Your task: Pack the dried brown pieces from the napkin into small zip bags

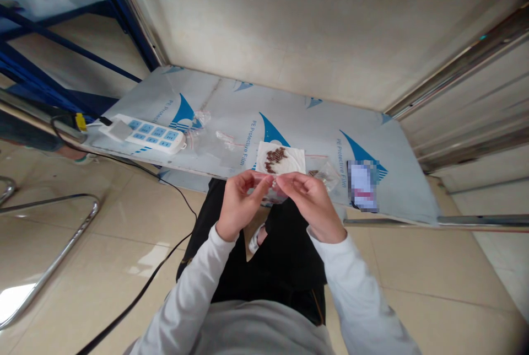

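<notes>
My left hand [239,203] and my right hand [313,203] meet at the front edge of the table, thumbs and fingers pinched close together. Between and below them shows a small clear plastic bag [273,197], its top edge pinched in both hands; its contents are too blurred to make out. Just beyond my fingertips, a white cloth or tissue [294,160] lies flat on the table. On it is a pile of small brown pieces [274,157]. Beside my right hand rests another clear bag [328,173] with some brownish pieces in it.
The table [397,178] is covered in printed protective film. A white power strip [152,135] with a plugged-in adapter lies left, near clear plastic bags [200,123]. A phone [363,185] lies right. A black cable [165,258] hangs to the floor; a chrome chair frame [78,253] stands left.
</notes>
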A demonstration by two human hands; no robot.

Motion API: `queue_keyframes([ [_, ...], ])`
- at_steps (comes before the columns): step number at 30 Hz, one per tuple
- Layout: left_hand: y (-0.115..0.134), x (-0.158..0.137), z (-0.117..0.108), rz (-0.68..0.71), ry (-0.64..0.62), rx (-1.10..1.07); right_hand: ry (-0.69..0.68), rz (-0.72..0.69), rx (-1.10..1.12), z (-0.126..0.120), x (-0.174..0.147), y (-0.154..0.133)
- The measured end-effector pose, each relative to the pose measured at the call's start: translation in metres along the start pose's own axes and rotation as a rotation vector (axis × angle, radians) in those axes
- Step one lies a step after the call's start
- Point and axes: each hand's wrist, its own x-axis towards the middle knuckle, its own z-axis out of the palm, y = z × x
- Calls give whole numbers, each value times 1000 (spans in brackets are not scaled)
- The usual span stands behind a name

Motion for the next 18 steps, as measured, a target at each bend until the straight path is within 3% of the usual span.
queue_keyframes([
  [5,-6,-6,3,14,-69,58,124,-62,-56,-1,-13,11],
  [9,-6,-9,11,-82,-154,-77,74,-64,-61,-11,-24,21],
  [14,-15,-10,25,-81,-108,-34,124,38,139,-22,-39,38],
  [18,-21,-11,34,-70,-73,79,284,10,17,-23,-43,41],
])
